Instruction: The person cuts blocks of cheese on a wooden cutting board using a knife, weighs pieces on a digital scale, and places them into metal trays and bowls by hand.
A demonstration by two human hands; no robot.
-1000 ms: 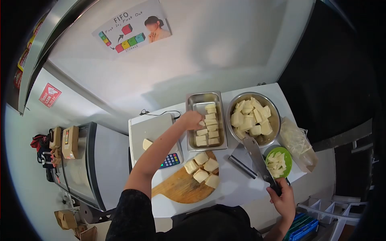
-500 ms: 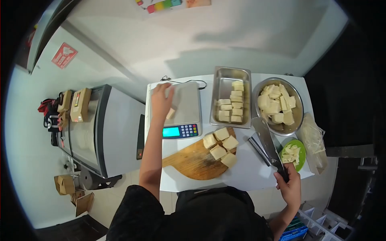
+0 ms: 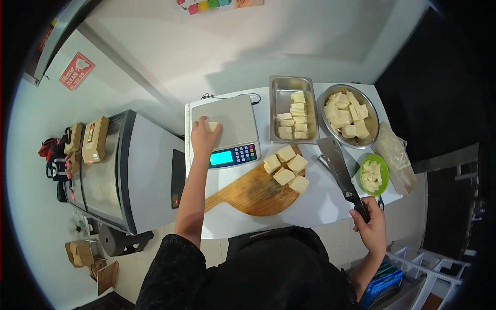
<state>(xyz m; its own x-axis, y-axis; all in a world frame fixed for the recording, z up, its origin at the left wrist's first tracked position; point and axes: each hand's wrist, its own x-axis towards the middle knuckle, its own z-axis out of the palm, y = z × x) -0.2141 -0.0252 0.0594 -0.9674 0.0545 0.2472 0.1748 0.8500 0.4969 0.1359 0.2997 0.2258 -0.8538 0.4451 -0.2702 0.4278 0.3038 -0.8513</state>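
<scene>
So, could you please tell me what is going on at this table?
A person's left hand is closed around a pale block on or just above the scale, whose display is lit. The right hand holds a large knife, its blade over the white table. Five blocks sit on the wooden board. Pale pieces stand in rows in the metal tray, with more heaped in the round steel bowl; a small green bowl holds thinner scraps.

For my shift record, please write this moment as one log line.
left hand: grasping block over scale | right hand: holding knife | board: five pieces | tray: partly filled
</scene>
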